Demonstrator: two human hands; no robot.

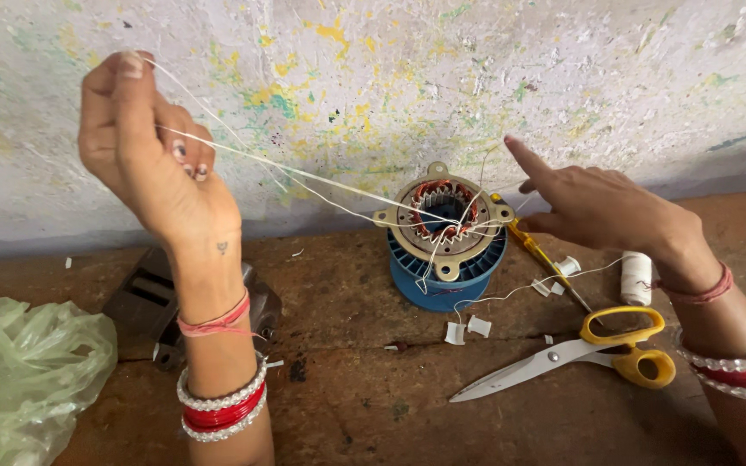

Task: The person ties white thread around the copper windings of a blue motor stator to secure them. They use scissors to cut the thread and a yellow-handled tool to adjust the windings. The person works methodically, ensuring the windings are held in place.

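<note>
Pulling the white thread [304, 173] taut toward ten o'clock, the left hand [144, 151] pinches it closed; the right hand [602, 207], fingers loosely spread, steadies the motor stator [444, 226] at centre — best keep tension even so the lacing seats snugly

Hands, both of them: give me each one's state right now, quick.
Left hand: closed, pinching the white thread pulled taut from the motor stator.
Right hand: open, forefinger extended beside the stator, holding nothing visible.
</note>
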